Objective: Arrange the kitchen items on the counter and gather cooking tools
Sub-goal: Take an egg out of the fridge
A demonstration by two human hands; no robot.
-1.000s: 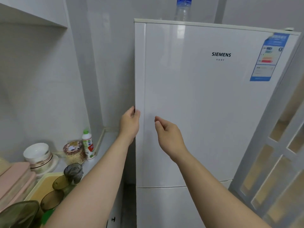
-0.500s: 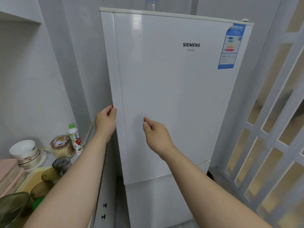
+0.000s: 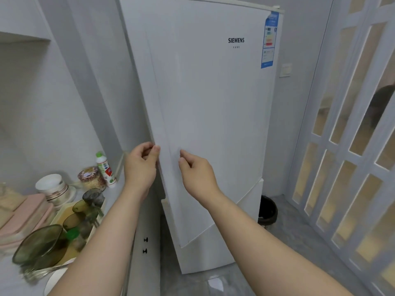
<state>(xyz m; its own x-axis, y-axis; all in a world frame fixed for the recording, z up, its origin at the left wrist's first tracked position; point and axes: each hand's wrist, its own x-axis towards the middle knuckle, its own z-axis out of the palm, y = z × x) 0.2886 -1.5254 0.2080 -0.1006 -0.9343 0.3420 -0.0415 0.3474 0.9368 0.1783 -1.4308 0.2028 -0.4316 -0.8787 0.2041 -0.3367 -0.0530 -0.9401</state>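
Observation:
A tall white fridge (image 3: 213,103) fills the middle of the view. Its upper door stands slightly ajar, with the lower edge swung out over the bottom door (image 3: 213,248). My left hand (image 3: 140,167) grips the left edge of the upper door, fingers curled round it. My right hand (image 3: 197,174) hovers at the door's face with loosely curled fingers and holds nothing. On the counter (image 3: 115,195) to the left stand stacked white bowls (image 3: 51,185), a yellow tray (image 3: 62,212) with several tinted glasses, and a glass lid (image 3: 38,242).
A jar (image 3: 92,178) and a green-capped bottle (image 3: 104,169) stand by the wall. Pink boards (image 3: 25,218) lie at the far left, a white plate (image 3: 55,278) at the counter's front. A black bin (image 3: 267,210) sits right of the fridge; a lattice door (image 3: 342,167) closes the right side.
The view has swung right and down. My left hand has curled round the door's edge and the upper door has come slightly open. My right hand stays near the door face.

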